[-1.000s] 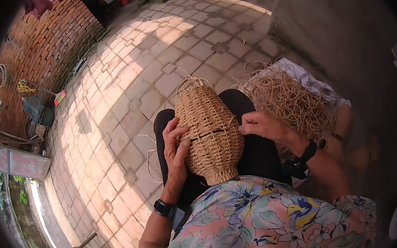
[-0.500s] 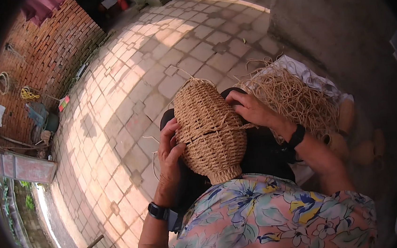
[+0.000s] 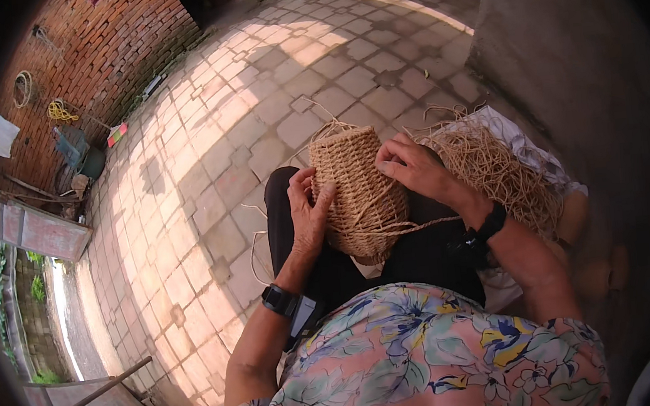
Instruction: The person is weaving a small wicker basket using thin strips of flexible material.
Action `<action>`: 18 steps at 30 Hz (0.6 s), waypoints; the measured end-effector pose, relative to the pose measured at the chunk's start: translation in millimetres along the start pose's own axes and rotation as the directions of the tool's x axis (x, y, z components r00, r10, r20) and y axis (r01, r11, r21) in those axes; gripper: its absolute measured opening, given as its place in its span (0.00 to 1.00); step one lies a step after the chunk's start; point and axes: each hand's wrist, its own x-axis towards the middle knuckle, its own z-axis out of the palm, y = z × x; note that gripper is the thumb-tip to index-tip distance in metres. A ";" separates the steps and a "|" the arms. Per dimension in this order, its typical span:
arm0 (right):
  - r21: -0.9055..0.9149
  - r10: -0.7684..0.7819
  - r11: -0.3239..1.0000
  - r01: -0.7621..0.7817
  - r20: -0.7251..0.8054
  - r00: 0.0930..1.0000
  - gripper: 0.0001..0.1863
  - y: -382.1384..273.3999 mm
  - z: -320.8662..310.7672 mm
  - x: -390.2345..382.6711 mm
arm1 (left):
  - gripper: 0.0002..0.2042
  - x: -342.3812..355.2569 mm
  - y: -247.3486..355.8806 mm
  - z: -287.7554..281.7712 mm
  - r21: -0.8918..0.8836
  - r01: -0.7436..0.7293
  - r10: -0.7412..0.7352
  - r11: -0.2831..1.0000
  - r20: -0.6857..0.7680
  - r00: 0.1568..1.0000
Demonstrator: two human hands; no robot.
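Observation:
A woven basket [image 3: 353,173] of tan twisted cord stands tilted between my knees, its narrower flat end away from me. My left hand [image 3: 309,212] grips its left side, thumb on the weave and fingers curled round the edge. At the upper right side, my right hand [image 3: 413,168] has its fingers pinched together close to the weave; what they hold, if anything, is hidden. A loose cord [image 3: 427,225] runs from the basket's lower right side toward my right wrist. Thin strand ends stick out beyond the far end and by my left knee.
A heap of loose tan cord [image 3: 492,165] lies on a white sheet [image 3: 525,147] to my right, beside a grey wall [image 3: 560,59]. Paving tiles [image 3: 199,183] spread ahead and left. A brick wall [image 3: 118,51] with hanging coils stands far left.
The basket has tipped, so its far end shows more and its near neck has dropped from sight. Both hands have shifted with it, and my right fingers have drawn together.

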 end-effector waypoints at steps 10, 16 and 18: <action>-0.603 -0.471 0.672 0.430 0.100 0.876 0.10 -32.6 23.6 -65.8 | 0.28 22.1 5.7 2.1 0.289 -0.047 0.047 0.956 0.009 0.999; -0.328 -0.367 0.873 0.361 0.045 0.929 0.08 -34.9 36.1 -75.7 | 0.30 43.6 10.8 -3.4 0.259 0.074 -0.089 0.963 0.046 0.995; -0.129 -0.226 0.965 0.230 0.041 0.973 0.07 -38.0 32.3 -77.6 | 0.31 50.1 18.9 -3.8 0.231 0.106 -0.127 0.967 0.080 0.989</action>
